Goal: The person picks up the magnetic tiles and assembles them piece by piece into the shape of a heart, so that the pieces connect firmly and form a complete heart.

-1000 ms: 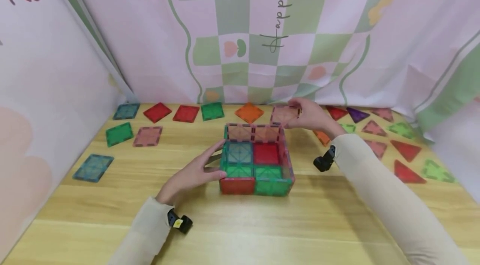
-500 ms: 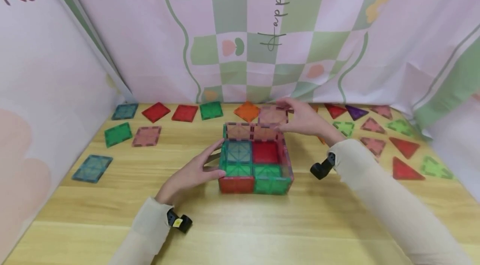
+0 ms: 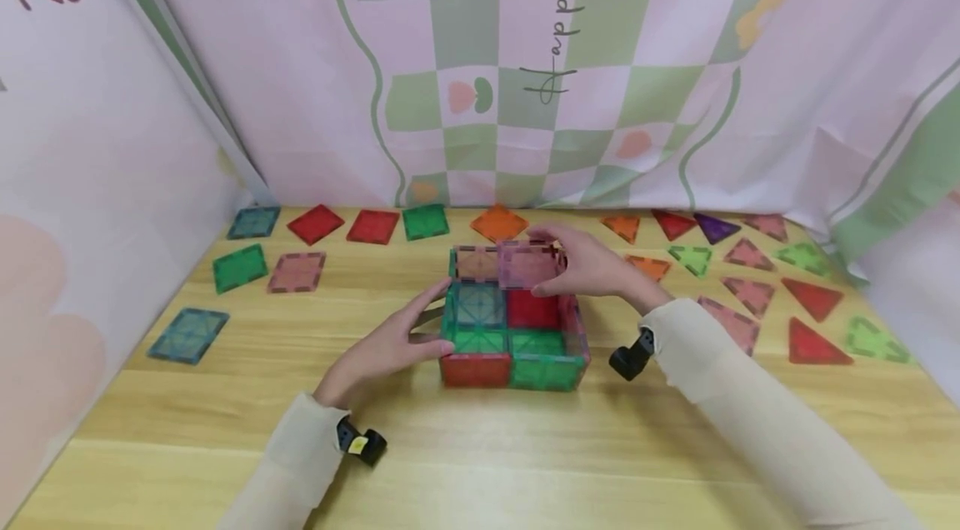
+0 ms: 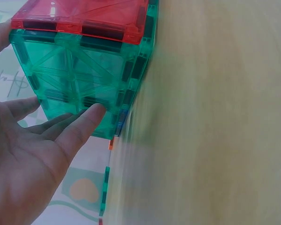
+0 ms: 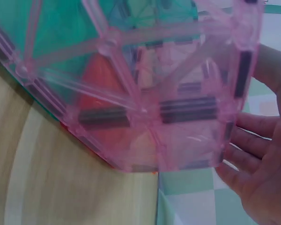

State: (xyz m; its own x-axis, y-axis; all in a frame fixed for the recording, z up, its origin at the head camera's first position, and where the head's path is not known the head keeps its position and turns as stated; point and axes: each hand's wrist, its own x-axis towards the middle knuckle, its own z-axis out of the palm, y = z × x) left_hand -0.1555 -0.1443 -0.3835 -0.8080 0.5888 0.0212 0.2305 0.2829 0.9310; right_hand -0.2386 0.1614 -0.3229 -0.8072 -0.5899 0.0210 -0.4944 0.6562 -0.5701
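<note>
An open-topped box of see-through magnetic tiles (image 3: 476, 371) stands mid-table, with a blue, a red and green squares as its floor. Its front shows red and green tiles, its back and right sides pink ones. My left hand (image 3: 388, 342) rests against the left side with extended fingers; the left wrist view shows them by the green side tiles (image 4: 75, 65). My right hand (image 3: 588, 265) pinches a pink square magnetic tile (image 3: 523, 267) at the box's back right, overlapping the back wall. Whether it touches the wall is unclear. In the right wrist view, the pink right wall (image 5: 187, 145) partly covers the hand.
Loose square tiles, among them a blue one (image 3: 187, 336) and an orange one (image 3: 498, 223), lie left and behind. Several triangles, including a red one (image 3: 817, 342) and a purple one (image 3: 716, 227), lie at right. A patterned curtain (image 3: 525, 138) closes the back.
My right hand has carried the pink square tile leftward and toward me, from behind the box's right corner to its back wall. My left hand has stayed at the left side.
</note>
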